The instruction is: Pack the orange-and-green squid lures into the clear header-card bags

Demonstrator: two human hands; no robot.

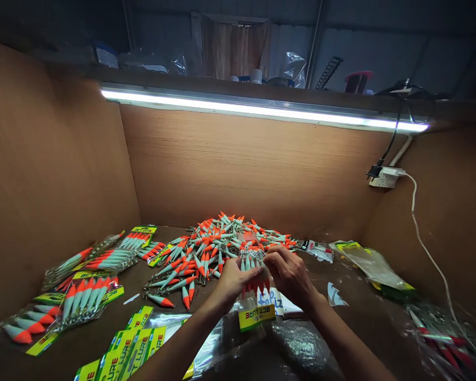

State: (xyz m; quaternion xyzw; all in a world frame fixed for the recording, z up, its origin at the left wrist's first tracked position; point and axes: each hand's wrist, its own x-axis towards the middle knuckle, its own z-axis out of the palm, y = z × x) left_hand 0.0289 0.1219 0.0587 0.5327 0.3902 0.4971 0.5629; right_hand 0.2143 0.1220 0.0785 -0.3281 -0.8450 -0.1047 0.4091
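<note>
In front of me is a clear plastic bag of orange-and-pale-green fishing lures (250,263), their hooks towards the far end and orange tips towards me. A yellow "BCT LURE" header card (257,317) hangs at the bag's near end. My left hand (238,283) grips the bag from the left, its thumb lying across the lures. At the far right edge of the bag, the curled fingers of my right hand (289,270) are closed on the plastic; their tips are partly hidden. Just beyond both hands lies a large heap of loose lures (210,243).
Packed lure bags (89,296) lie at the left. Yellow header cards (130,349) and clear bags are near me. More plastic packets (368,262) lie at the right, beside a bag of lures (448,338). A white cable (420,233) hangs from the power socket (384,178).
</note>
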